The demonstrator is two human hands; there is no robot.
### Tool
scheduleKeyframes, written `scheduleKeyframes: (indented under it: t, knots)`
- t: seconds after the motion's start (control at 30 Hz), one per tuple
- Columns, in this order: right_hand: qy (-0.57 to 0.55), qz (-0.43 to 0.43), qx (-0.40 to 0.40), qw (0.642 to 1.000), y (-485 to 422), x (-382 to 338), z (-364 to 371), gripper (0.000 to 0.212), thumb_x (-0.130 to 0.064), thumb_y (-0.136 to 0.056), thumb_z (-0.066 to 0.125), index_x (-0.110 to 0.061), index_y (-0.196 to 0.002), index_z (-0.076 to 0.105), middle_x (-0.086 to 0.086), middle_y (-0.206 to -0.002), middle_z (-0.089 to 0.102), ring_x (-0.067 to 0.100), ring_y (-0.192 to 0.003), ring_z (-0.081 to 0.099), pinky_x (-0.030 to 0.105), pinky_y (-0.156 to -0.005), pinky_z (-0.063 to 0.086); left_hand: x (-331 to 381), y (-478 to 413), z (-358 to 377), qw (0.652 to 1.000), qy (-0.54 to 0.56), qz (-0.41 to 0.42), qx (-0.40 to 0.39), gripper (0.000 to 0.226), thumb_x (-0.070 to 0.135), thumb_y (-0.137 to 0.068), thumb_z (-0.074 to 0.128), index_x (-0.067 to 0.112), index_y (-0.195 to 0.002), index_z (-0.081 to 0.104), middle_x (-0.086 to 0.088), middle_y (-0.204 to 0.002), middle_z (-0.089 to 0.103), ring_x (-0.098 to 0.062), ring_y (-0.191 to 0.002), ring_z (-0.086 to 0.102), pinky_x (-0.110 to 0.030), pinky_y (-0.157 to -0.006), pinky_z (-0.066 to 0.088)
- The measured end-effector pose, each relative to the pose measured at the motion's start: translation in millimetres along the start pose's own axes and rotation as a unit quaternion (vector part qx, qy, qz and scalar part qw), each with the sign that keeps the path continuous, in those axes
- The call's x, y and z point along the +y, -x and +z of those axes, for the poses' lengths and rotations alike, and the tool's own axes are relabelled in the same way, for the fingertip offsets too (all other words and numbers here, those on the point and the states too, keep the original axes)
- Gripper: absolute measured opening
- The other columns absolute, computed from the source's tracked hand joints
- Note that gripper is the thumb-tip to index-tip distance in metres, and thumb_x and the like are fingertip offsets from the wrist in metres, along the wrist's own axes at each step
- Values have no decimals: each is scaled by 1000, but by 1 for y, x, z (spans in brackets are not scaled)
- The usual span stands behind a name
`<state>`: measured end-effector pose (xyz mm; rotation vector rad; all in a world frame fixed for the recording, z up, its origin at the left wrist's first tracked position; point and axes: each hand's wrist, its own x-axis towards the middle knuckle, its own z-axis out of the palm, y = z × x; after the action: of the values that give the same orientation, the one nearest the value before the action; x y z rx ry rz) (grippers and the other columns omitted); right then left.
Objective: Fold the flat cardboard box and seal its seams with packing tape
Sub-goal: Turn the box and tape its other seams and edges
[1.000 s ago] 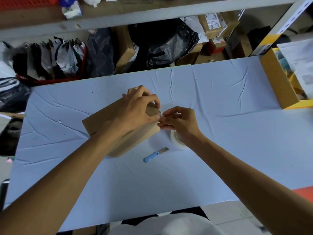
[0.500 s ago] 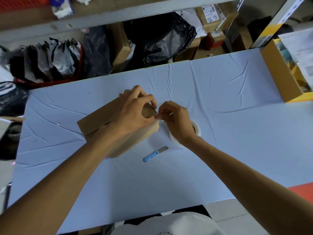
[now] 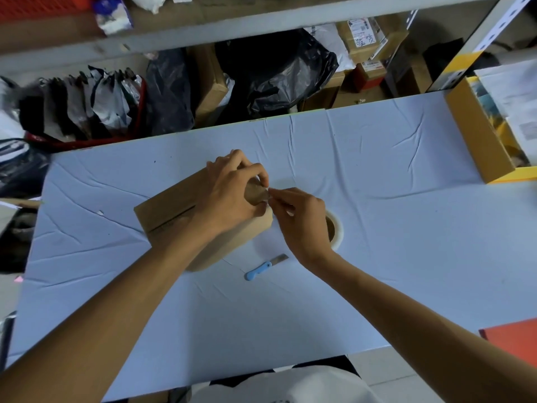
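Observation:
A brown cardboard box (image 3: 168,210) stands folded on the blue-covered table (image 3: 392,216), its top seam running toward me on the left. My left hand (image 3: 232,196) lies over the box's right end, fingers curled round the top corner. My right hand (image 3: 299,222) is directly to the right of it, fingertips pinching a clear strip of packing tape at that corner. The tape roll (image 3: 337,228) lies flat on the table, partly hidden behind my right wrist.
A blue-handled cutter (image 3: 263,267) lies on the table just in front of the box. An open cardboard bin (image 3: 476,135) with papers sits at the right edge, a red sheet (image 3: 514,341) at the near right. Shelving with bags and parcels stands beyond the table.
My right hand has lifted off the tape roll toward the box corner, uncovering the roll. My left hand's fingers have curled tighter on the corner.

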<state>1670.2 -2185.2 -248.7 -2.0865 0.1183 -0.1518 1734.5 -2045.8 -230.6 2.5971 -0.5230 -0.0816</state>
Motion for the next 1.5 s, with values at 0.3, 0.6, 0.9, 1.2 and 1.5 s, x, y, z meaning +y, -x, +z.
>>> scheduleKeyframes:
  t: [0.3, 0.6, 0.9, 1.2, 1.5]
  knots:
    - [-215, 174, -114, 954, 9, 3, 9, 48, 0, -91, 48, -14, -137, 52, -2, -139, 56, 14, -134, 45, 36, -114, 34, -5, 0, -1, 1000, 8, 15, 6, 49, 45, -62, 75, 21, -98, 52, 2, -99, 56, -18, -96, 55, -48, -94, 43]
    - [-39, 80, -19, 996, 8, -4, -4, 23, -7, -92, 56, -14, -107, 71, -5, -102, 72, 6, -88, 65, 15, -80, 52, -3, 0, 0, 1000, -13, 16, 17, 51, 43, -61, 80, 14, -92, 51, -3, -96, 55, -19, -89, 50, -37, -83, 39]
    - [-62, 104, -3, 993, 2, -18, -1, 22, -4, -85, 58, -10, -92, 77, -14, -77, 70, -14, -71, 62, 3, -66, 46, -5, 0, 5, 998, -26, 33, 55, 48, 47, -53, 68, 13, -80, 49, -1, -85, 54, -20, -81, 51, -37, -75, 37]
    - [-61, 171, -46, 982, -20, -23, -6, 12, -18, -82, 72, -10, -77, 78, 8, -69, 72, 20, -62, 60, 30, -57, 45, -1, 5, 6, 997, -36, 27, 61, 46, 38, -52, 74, 20, -78, 41, -2, -86, 53, -22, -90, 52, -39, -78, 39]
    - [-44, 224, -31, 973, -29, -28, -2, 17, -2, -79, 69, -11, -91, 76, 4, -80, 74, 16, -75, 70, 24, -61, 56, 17, 5, 13, 997, -62, -13, 50, 35, 29, -66, 71, 22, -73, 38, 7, -84, 38, -19, -85, 42, -43, -83, 41]
